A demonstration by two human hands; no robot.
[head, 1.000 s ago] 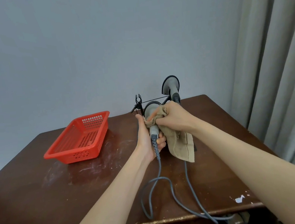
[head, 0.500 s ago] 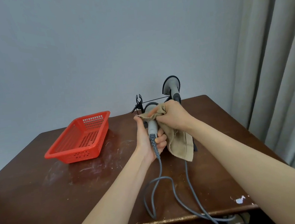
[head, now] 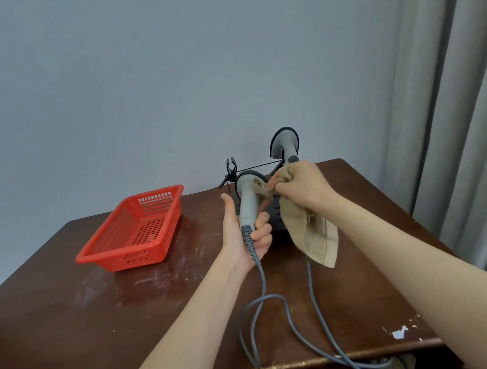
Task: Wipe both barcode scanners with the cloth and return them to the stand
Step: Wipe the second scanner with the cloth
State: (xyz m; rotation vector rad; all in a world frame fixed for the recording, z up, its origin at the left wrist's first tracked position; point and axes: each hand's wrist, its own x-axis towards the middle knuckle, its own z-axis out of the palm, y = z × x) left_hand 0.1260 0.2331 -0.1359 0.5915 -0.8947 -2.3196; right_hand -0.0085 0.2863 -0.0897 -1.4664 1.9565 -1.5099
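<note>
Since half a second ago the right hand [head: 301,191] has slid the crumpled beige cloth [head: 314,234] off the top of the grey corded barcode scanner [head: 248,204], so the cloth now rubs the right side of its dark-rimmed head. That scanner is held upright above the middle of the brown wooden tabletop [head: 129,312]. The left hand [head: 242,237] curls its fingers [head: 262,226] round the lower handle with the thumb straight alongside. The right hand's fingers pinch a bunched wad of cloth, and the rest hangs loose towards the tabletop. This looks like the wiping of the first scanner, near its finish. The next move probably calls for lifting the cloth clear and seating this scanner in the black wire stand [head: 230,167] at the far edge without snagging its grey cable [head: 263,285], which trails over the near edge. A second grey scanner [head: 285,144] sits on the stand's right side, head up, not yet taken down. Towards the far left corner stands a red perforated plastic basket [head: 119,255], with only its own slotted floor showing inside.
</note>
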